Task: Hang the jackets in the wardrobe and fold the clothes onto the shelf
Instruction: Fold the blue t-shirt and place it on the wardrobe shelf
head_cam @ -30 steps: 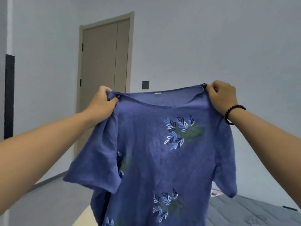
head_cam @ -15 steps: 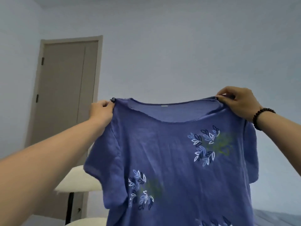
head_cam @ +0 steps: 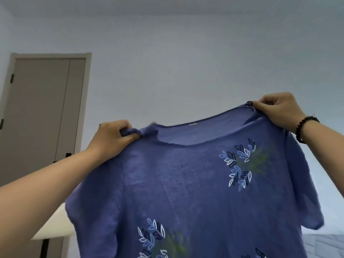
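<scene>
**Aloft: blue shirt held up by both shoulders**

There the blue leaf-printed shirt point(head_cam: 195, 183) hung spread in the air before the pale wall point(head_cam: 186, 62), its front facing the camera; the left hand point(head_cam: 113, 136) had fingers curled round a bunched fold at one shoulder seam; the right hand point(head_cam: 279, 108), a dark bead bracelet point(head_cam: 305, 127) on its wrist, pinched the other shoulder, held higher; behind at left stood a grey-brown door point(head_cam: 42, 108); a white tabletop point(head_cam: 54, 228) showed low beside the sleeve.
</scene>
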Tool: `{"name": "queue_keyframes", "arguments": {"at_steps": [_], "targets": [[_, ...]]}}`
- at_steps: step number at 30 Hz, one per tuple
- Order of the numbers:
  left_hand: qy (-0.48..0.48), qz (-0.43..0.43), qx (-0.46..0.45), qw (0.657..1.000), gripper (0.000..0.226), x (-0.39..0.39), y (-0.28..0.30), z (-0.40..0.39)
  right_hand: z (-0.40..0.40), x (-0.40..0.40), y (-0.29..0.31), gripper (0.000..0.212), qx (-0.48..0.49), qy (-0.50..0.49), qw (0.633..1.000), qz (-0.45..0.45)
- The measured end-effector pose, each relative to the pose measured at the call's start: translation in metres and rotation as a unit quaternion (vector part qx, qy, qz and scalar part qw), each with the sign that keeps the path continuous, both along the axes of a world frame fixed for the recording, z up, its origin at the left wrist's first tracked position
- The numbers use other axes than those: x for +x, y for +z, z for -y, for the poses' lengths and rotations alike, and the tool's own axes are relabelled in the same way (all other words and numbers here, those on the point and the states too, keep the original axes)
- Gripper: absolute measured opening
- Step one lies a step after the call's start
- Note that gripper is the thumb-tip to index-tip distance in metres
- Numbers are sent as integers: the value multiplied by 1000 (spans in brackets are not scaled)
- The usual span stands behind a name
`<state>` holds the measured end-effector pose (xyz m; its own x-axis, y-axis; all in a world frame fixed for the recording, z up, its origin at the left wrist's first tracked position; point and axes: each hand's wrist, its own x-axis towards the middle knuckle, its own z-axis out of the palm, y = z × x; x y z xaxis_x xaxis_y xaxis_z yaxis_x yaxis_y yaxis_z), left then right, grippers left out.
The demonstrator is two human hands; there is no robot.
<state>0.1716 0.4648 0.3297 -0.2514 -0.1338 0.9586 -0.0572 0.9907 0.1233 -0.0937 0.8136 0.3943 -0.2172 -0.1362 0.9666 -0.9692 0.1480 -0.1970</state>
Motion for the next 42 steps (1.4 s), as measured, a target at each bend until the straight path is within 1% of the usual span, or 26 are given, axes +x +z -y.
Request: {"name": "queue_keyframes", "arguments": {"at_steps": [2,4,5,7,9,11,13,15,16,18,21,22,24,26,27,29,31,32,33,35,36,38,40,42], "targets": [[13,-28,-33,999,36,-7,-2,-12,-8,2,-5,46,-34,2,999,-30],[-5,-46,-26,999,43,-13,-7,-23,-15,3,-10,45,-28,10,999,-27],[-13,-43,-17,999,47,-17,-12,-26,-18,3,-15,40,1,14,1000,-7],[-14,-15,-5,1000,50,-26,-29,-26,-21,0,-32,29,100,19,994,44],[-12,26,11,1000,50,-37,-56,-19,-20,-9,-57,18,208,16,973,96],[-5,70,32,997,50,-47,-87,-7,-16,-23,-86,8,285,19,946,153],[8,113,52,992,50,-56,-118,8,-9,-43,-115,7,345,34,914,212],[31,174,53,983,53,-64,-149,24,2,-65,-144,9,385,42,882,268],[39,212,49,975,58,-70,-163,31,9,-78,-157,12,393,40,873,285],[36,283,65,956,64,-82,-189,46,30,-101,-181,19,402,17,866,297],[25,362,105,926,65,-112,-227,74,68,-137,-223,28,432,-41,852,294],[29,380,107,918,59,-126,-242,88,81,-151,-239,29,436,-57,850,289],[39,407,116,905,44,-154,-277,118,110,-181,-273,35,436,-95,860,248],[42,452,131,881,28,-187,-313,147,137,-208,-308,32,432,-133,863,227],[53,476,142,866,23,-202,-330,160,150,-222,-327,30,430,-144,861,230],[92,488,179,850,22,-231,-364,182,177,-247,-366,32,435,-166,850,247],[119,460,253,843,28,-262,-395,203,205,-273,-403,32,422,-189,841,282],[111,431,305,842,30,-280,-409,213,219,-284,-421,32,401,-199,839,310],[99,399,353,840,31,-299,-421,221,232,-297,-441,33,370,-206,839,342],[90,356,408,836,29,-340,-444,238,259,-323,-476,32,305,-225,837,396],[94,347,417,835,28,-360,-455,245,271,-336,-489,31,281,-239,833,413],[105,342,406,841,29,-399,-474,259,293,-360,-508,32,257,-288,818,426],[112,344,379,852,31,-435,-490,272,311,-384,-521,41,257,-358,793,420],[124,347,361,857,35,-468,-501,287,329,-408,-534,45,265,-416,770,405]]}}
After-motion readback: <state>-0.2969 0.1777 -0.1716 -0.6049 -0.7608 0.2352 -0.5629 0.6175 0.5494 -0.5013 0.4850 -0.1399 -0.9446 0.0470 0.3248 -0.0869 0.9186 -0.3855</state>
